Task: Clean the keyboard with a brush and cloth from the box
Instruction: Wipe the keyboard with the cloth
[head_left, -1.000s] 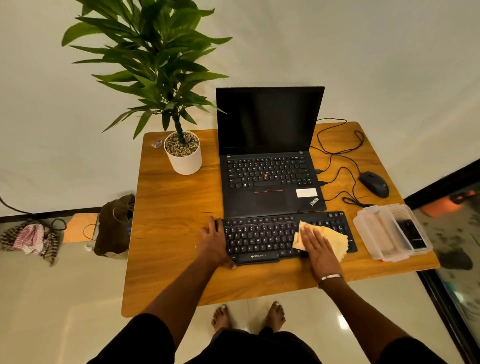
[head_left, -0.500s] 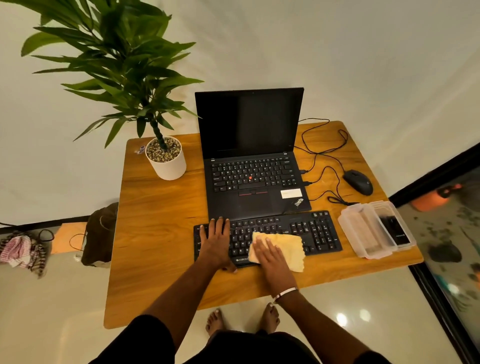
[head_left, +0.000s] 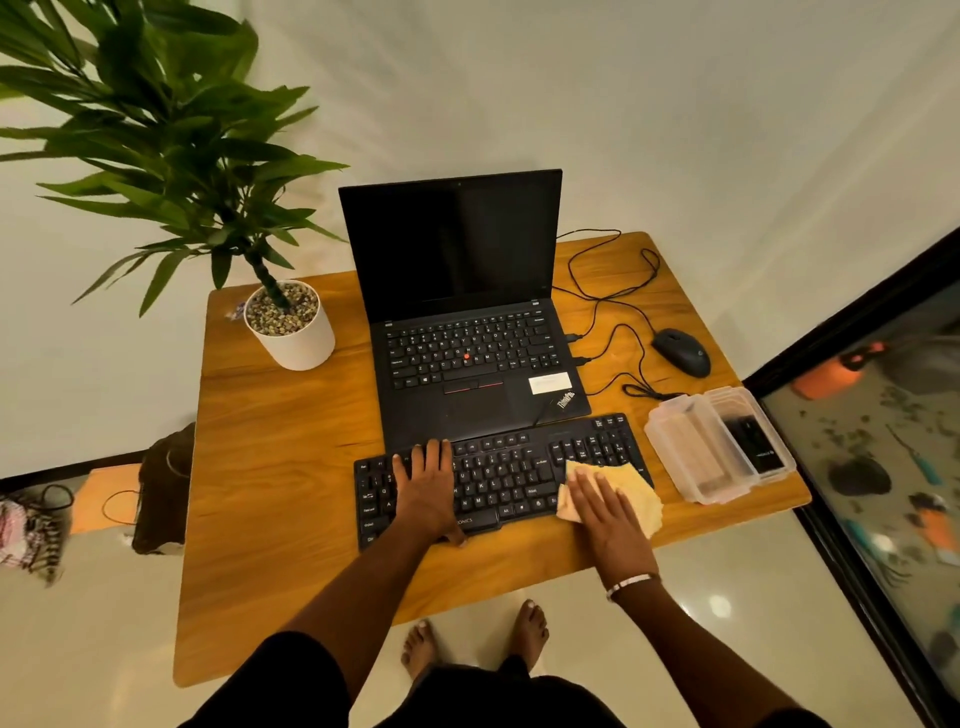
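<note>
Count on the table (head_left: 270, 467): 1 laptop (head_left: 467, 332), 1 external keyboard (head_left: 509, 478), 1 mouse (head_left: 681, 351), 1 yellow cloth (head_left: 631, 486), 1 clear plastic box (head_left: 691, 452) (a second clear tray, maybe its lid, sits beside it holding 1 dark item, unidentifiable), 1 potted plant (head_left: 291, 327). Hands: 2, left hand (head_left: 426, 488) and right hand (head_left: 608, 512). Bare feet on floor: 2

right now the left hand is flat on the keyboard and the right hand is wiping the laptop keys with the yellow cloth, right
Not quite. The head view shows the right hand pressing the yellow cloth on the right end of the external keyboard, not the laptop. The left hand does lie flat on the keyboard.
</note>
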